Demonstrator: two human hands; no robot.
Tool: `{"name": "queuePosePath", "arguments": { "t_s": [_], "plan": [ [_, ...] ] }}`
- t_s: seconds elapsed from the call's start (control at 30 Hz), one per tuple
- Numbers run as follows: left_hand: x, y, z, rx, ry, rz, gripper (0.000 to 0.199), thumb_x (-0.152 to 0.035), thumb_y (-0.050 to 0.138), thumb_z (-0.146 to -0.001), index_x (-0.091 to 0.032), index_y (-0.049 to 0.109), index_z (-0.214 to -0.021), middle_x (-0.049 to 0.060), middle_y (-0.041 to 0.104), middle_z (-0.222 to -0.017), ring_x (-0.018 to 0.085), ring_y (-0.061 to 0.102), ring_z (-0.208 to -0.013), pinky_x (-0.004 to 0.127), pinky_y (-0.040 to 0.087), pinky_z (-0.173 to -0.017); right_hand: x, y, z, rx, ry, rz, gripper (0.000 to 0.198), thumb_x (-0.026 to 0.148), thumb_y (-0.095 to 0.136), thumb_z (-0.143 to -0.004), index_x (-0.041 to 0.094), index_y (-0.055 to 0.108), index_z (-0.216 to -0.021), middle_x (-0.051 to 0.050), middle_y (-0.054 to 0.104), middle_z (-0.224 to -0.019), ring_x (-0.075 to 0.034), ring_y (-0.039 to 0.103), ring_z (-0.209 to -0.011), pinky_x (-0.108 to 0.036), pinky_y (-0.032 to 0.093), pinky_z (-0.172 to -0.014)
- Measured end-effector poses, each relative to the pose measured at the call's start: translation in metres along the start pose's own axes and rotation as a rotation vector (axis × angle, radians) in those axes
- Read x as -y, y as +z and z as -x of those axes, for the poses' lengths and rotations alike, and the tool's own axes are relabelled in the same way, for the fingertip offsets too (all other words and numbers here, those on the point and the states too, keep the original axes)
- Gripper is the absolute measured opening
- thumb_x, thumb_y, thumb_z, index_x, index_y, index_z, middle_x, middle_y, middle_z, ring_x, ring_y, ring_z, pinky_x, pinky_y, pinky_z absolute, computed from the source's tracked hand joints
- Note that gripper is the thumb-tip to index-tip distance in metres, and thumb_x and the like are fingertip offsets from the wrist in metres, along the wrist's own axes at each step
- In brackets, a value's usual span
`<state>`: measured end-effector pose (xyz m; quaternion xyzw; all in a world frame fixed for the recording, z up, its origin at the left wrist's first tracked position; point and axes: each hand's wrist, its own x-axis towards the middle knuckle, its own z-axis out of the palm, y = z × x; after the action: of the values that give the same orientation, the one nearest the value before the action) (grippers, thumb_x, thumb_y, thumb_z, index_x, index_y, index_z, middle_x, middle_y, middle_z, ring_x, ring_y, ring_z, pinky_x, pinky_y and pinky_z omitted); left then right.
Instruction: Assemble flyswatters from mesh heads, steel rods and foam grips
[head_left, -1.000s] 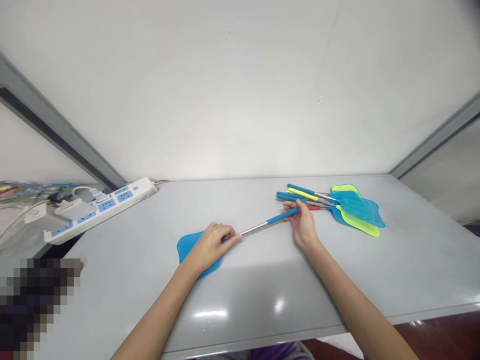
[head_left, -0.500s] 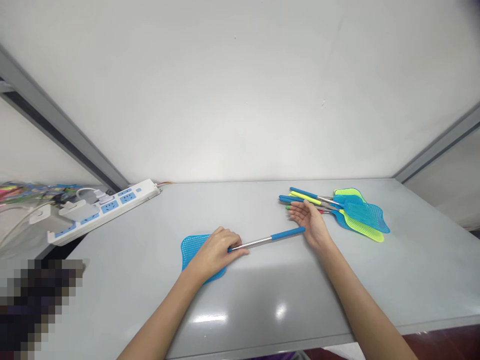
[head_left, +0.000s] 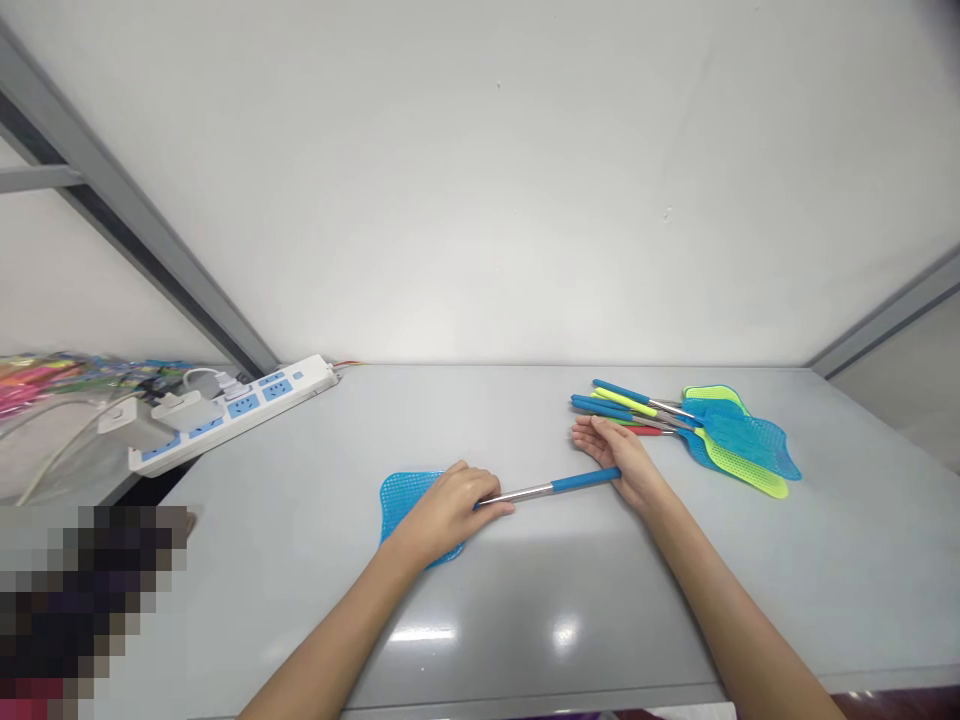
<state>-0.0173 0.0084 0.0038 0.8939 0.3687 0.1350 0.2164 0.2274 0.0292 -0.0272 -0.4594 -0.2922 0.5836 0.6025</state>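
A blue fly swatter (head_left: 585,481) with a metal shaft lies across the middle of the table, its mesh head to the left. My left hand (head_left: 448,512) is closed around the neck where shaft and head meet, covering part of the mesh. At the other end, my right hand (head_left: 624,462) has its fingers stretched out, its palm side against the tip of the blue grip. Just beyond my right hand is a pile of fly swatters (head_left: 731,432) in blue and yellow-green, with handles pointing left; one grip is red.
A white power strip (head_left: 247,412) with chargers and cables plugged in lies at the back left. Colourful plastic-wrapped items (head_left: 45,380) are beyond it. A white wall (head_left: 510,220) stands behind the grey table (head_left: 862,560). A pixelated dark patch covers the lower left.
The view has shifted slightly, so everything appears a little further right. My right hand has drawn slightly away from the pile, showing more of the red grip. My left hand keeps its hold.
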Motion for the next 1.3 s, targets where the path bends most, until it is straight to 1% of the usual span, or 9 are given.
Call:
{"name": "queuePosePath", "arguments": {
  "t_s": [0.2, 0.33, 0.6, 0.73, 0.87, 1.13, 1.3],
  "plan": [
    [-0.005, -0.001, 0.002, 0.054, -0.025, 0.007, 0.034, -0.036, 0.03, -0.084, -0.018, 0.049, -0.062, 0.0, 0.052, -0.058, 0.013, 0.047, -0.06, 0.027, 0.033, -0.061, 0.002, 0.005, 0.004, 0.048, 0.062, -0.041, 0.019, 0.026, 0.061, -0.067, 0.013, 0.064, -0.08, -0.008, 0.064, -0.076, -0.015, 0.061, -0.074, -0.025, 0.05, -0.072],
    [-0.009, 0.001, 0.003, 0.061, -0.015, -0.031, 0.032, -0.033, 0.028, -0.085, -0.018, 0.046, -0.062, 0.0, 0.053, -0.059, 0.014, 0.047, -0.061, 0.026, 0.033, -0.062, 0.003, 0.007, 0.006, 0.073, 0.094, -0.039, 0.019, 0.025, 0.061, -0.067, 0.013, 0.064, -0.082, -0.008, 0.064, -0.078, -0.015, 0.061, -0.075, -0.024, 0.05, -0.072],
    [-0.016, 0.015, 0.004, 0.045, 0.057, -0.104, 0.029, -0.028, 0.025, -0.086, -0.018, 0.042, -0.065, 0.0, 0.052, -0.061, 0.013, 0.046, -0.059, 0.027, 0.033, -0.066, 0.001, 0.002, 0.005, 0.089, 0.117, 0.02, 0.02, 0.023, 0.062, -0.067, 0.013, 0.063, -0.084, -0.009, 0.064, -0.081, -0.015, 0.061, -0.075, -0.023, 0.05, -0.072],
    [-0.021, 0.019, 0.005, 0.039, 0.076, -0.19, 0.028, -0.024, 0.021, -0.087, -0.018, 0.041, -0.068, 0.002, 0.051, -0.063, 0.014, 0.045, -0.057, 0.029, 0.033, -0.064, 0.002, 0.004, 0.009, 0.139, 0.135, 0.093, 0.022, 0.024, 0.061, -0.067, 0.014, 0.062, -0.087, -0.008, 0.064, -0.083, -0.014, 0.06, -0.075, -0.023, 0.048, -0.074],
    [-0.023, 0.022, 0.006, 0.044, 0.079, -0.211, 0.028, -0.023, 0.02, -0.087, -0.018, 0.04, -0.069, 0.002, 0.051, -0.062, 0.014, 0.044, -0.055, 0.029, 0.033, -0.063, 0.003, 0.008, 0.013, 0.182, 0.131, 0.145, 0.023, 0.027, 0.059, -0.069, 0.015, 0.061, -0.089, -0.006, 0.063, -0.082, -0.013, 0.06, -0.073, -0.025, 0.048, -0.075],
    [-0.025, 0.023, 0.008, 0.037, 0.022, -0.216, 0.027, -0.02, 0.02, -0.087, -0.017, 0.039, -0.068, 0.001, 0.053, -0.065, 0.013, 0.043, -0.057, 0.028, 0.034, -0.064, -0.001, 0.015, 0.019, 0.249, 0.179, 0.208, 0.024, 0.031, 0.057, -0.071, 0.016, 0.06, -0.09, -0.004, 0.061, -0.078, -0.009, 0.057, -0.068, -0.021, 0.046, -0.072],
    [-0.03, 0.023, 0.008, 0.046, -0.003, -0.195, 0.028, -0.02, 0.02, -0.087, -0.017, 0.04, -0.068, 0.001, 0.053, -0.064, 0.014, 0.043, -0.058, 0.028, 0.034, -0.064, -0.002, 0.02, 0.021, 0.239, 0.185, 0.229, 0.024, 0.032, 0.057, -0.071, 0.016, 0.06, -0.088, -0.003, 0.059, -0.075, -0.007, 0.054, -0.064, -0.02, 0.045, -0.067]
  ]
}}
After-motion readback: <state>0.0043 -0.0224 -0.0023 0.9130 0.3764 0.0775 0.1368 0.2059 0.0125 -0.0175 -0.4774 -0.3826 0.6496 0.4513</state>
